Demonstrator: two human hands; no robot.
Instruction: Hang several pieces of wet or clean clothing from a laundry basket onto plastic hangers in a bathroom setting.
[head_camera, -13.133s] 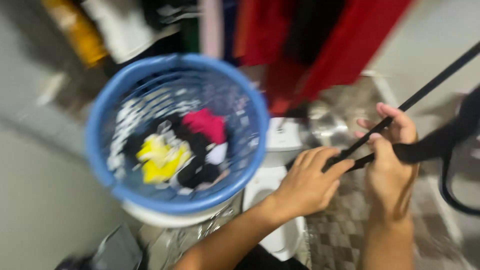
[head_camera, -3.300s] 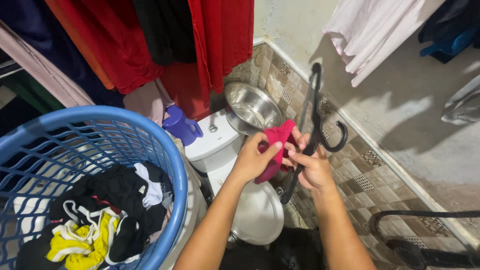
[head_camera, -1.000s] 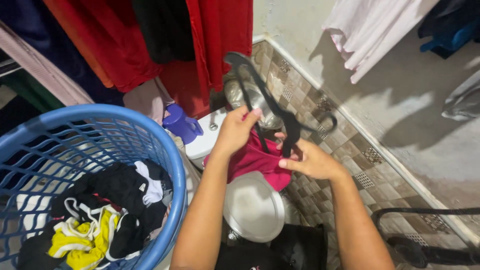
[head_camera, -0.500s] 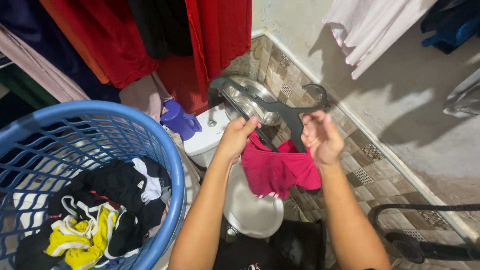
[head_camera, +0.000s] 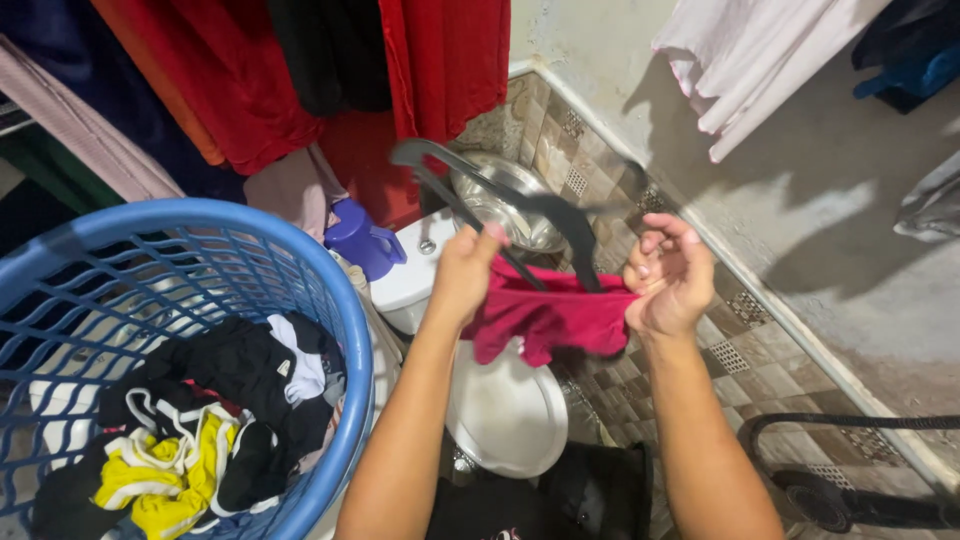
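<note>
Both my hands hold a small crimson garment stretched across a black plastic hanger. My left hand pinches the garment's left end against the hanger's lower bar. My right hand grips the garment's right end beside the hanger's neck. The hanger is blurred and tilts up to the left, above a white toilet.
A blue laundry basket at the left holds black, white and yellow clothes. A steel bowl and a purple jug stand on the toilet tank. Red and dark clothes hang behind. A black fan is at the lower right.
The crimson garment has been pulled out flat between my hands along the hanger. The hanger has swung and its left end has risen. My right hand moved slightly right and down.
</note>
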